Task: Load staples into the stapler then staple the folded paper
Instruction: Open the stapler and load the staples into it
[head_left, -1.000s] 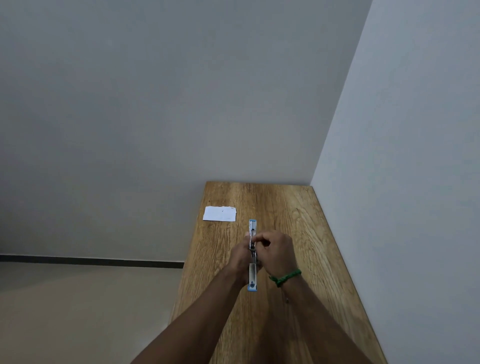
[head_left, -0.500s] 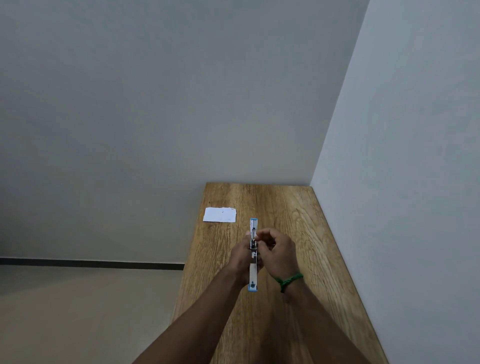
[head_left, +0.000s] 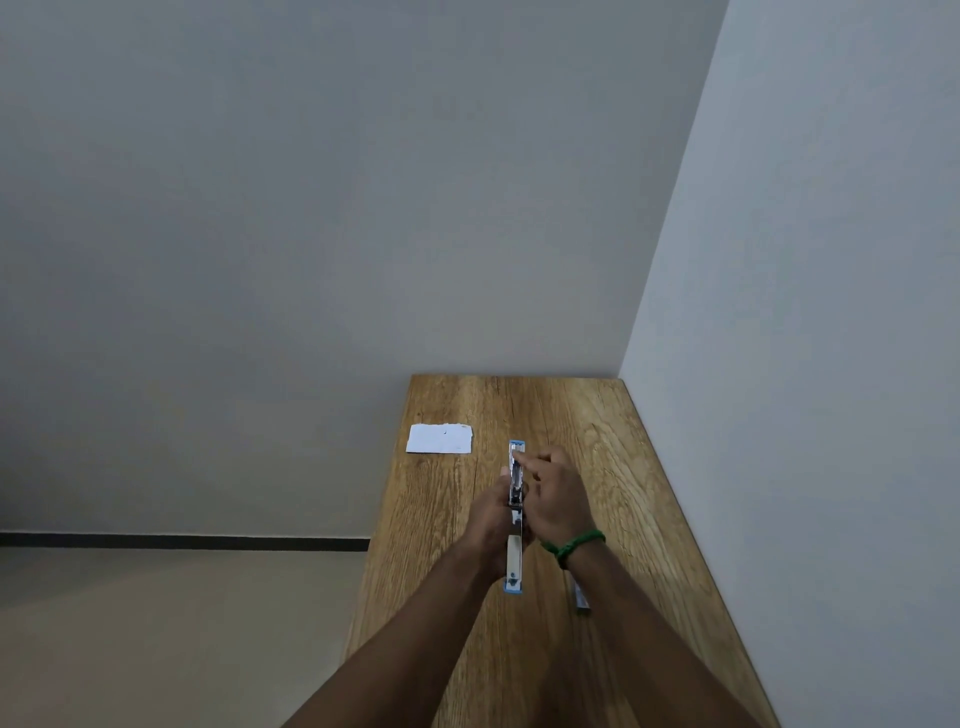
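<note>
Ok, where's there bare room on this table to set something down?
Bare wood: the far strip behind the folded paper, and the right side between right hand and wall. Crowded: mid-table, where the left hand grips the open stapler, the right hand touching it, a small silvery strip near that wrist.

Long wood-grain bench (head_left: 597, 426) set in a room corner: right edge along pale grey side wall (head_left: 831, 312), far end against grey back wall (head_left: 311, 208). Beige floor (head_left: 156, 623) to the left, black skirting strip (head_left: 182, 540) at wall base.
</note>
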